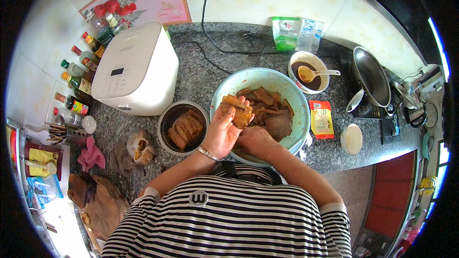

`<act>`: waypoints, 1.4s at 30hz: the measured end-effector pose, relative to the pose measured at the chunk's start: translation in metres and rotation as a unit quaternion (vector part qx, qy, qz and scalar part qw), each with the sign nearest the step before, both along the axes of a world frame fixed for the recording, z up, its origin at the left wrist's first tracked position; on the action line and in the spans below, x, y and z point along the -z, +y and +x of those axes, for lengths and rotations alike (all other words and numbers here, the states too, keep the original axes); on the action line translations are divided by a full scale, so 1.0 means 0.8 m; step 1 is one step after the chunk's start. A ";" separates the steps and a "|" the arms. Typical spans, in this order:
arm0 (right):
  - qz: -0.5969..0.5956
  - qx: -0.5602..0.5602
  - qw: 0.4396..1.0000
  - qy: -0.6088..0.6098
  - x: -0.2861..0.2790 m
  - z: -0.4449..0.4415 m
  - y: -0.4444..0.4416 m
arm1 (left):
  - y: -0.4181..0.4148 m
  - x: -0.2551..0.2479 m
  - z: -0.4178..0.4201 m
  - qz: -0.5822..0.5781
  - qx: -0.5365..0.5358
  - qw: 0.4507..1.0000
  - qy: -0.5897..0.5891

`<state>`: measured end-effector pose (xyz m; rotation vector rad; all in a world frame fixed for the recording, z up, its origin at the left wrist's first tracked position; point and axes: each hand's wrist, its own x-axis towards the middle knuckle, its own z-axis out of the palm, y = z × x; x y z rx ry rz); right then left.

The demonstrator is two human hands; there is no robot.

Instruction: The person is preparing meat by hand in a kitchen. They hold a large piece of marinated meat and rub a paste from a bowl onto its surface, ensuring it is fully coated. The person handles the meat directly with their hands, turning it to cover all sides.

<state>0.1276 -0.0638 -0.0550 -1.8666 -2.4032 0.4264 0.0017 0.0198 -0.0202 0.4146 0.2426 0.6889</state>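
Observation:
My left hand (223, 129), palm up, holds a few sauce-coated slices of meat (242, 115) over the left side of a pale blue plastic basin (301, 114). Inside the basin lies a heap of brown marinated meat slices (274, 111). My right hand (259, 142) reaches into the near side of the basin, below the heap; its fingertips are hidden, so its grip does not show. Left of the basin stands a round metal bowl (161, 139) with meat slices (184, 129) laid in an overlapping row.
A white rice cooker (132, 61) stands at the back left beside several sauce bottles (80, 84). Behind the basin, right, a bowl of dark sauce (324, 86) holds a ladle (308, 74). Further right are a seasoning packet (321, 120), a small bowl (351, 139) and a wok (371, 77).

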 end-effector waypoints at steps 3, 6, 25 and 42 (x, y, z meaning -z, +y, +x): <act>-0.070 0.029 0.995 -0.064 -0.014 -0.011 0.003 | 0.001 0.001 0.000 0.004 -0.002 1.000 0.004; -0.062 0.055 0.995 0.056 0.015 -0.001 0.000 | -0.001 -0.005 -0.003 0.001 -0.001 1.000 0.003; -0.077 0.243 0.502 0.827 -0.063 0.085 -0.066 | 0.000 -0.005 -0.003 0.017 0.005 1.000 0.019; 0.019 0.390 0.678 0.623 -0.082 0.044 -0.040 | 0.001 -0.005 -0.004 0.004 0.021 1.000 0.017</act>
